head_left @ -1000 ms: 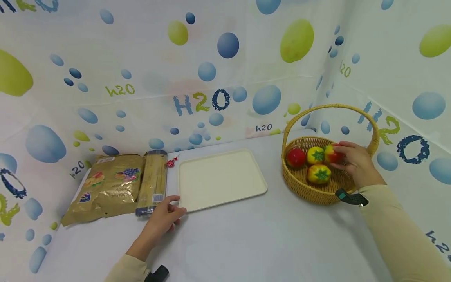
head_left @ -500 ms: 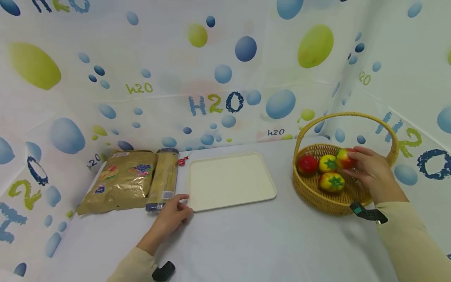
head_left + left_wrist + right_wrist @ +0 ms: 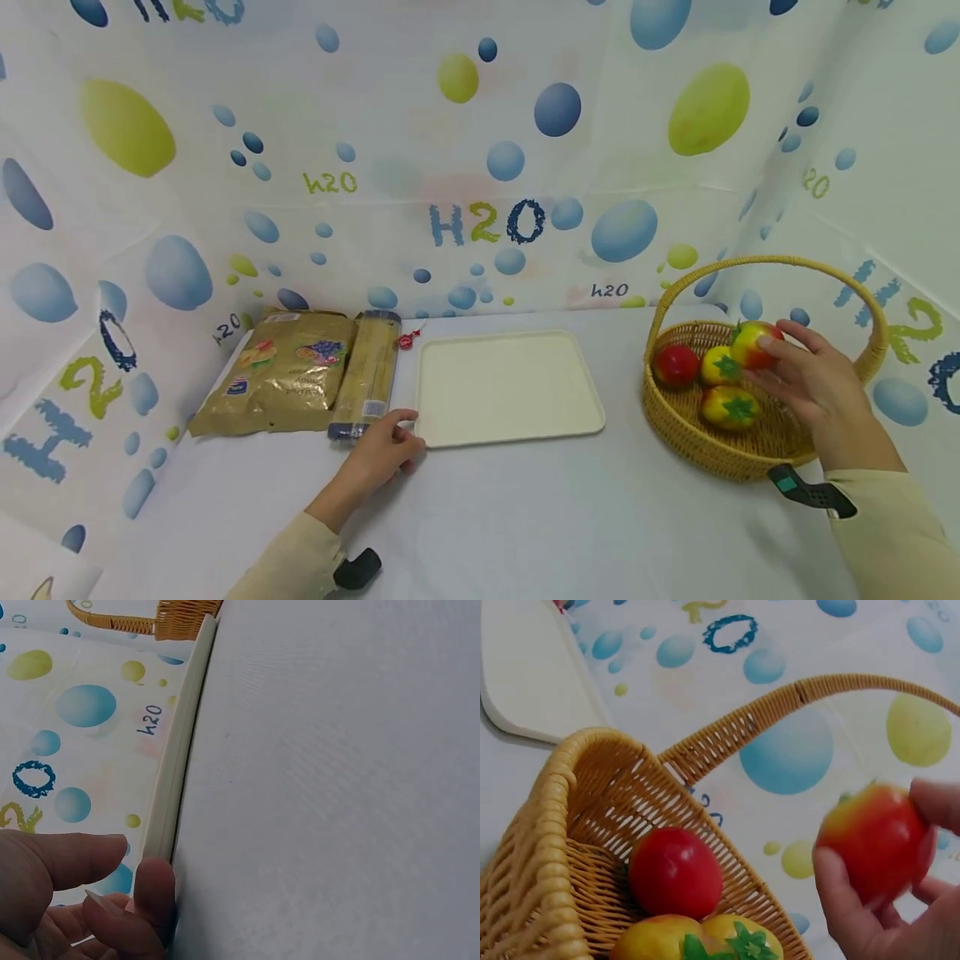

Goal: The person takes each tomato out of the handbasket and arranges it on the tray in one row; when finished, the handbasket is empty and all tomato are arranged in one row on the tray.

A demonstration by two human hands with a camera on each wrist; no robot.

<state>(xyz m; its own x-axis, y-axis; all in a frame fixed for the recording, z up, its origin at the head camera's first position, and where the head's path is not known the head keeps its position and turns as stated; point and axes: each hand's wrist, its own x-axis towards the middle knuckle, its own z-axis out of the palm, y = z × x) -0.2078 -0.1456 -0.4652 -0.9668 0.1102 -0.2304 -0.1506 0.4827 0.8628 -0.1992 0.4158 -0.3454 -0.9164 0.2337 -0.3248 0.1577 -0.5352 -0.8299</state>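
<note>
My right hand (image 3: 821, 392) grips a red-and-yellow fruit (image 3: 754, 344) with a green leafy top, held over the wicker basket (image 3: 697, 446) under its arched handle. In the right wrist view the fingers wrap round this fruit (image 3: 881, 844). A round red fruit (image 3: 677, 367) and two yellow fruits with green star-shaped tops, one at the front (image 3: 729, 408) and one behind (image 3: 720, 365), lie in the basket. My left hand (image 3: 377, 457) is at the near left corner of a cream tray (image 3: 510, 387). Its fingertips touch the tray's edge (image 3: 174, 761), with thumb and fingers apart.
On the left of the white table (image 3: 540, 517) lie a large gold candy bag (image 3: 288, 375) and a narrow gold packet (image 3: 367, 371). A small red wrapped item (image 3: 408, 339) sits behind, by the tray's far left corner. A printed cloth (image 3: 390, 108) stands behind everything.
My right hand has raised the red-and-yellow fruit a little inside the basket's handle. The head view has turned left, so everything shifts right. My left hand stays at the tray's corner.
</note>
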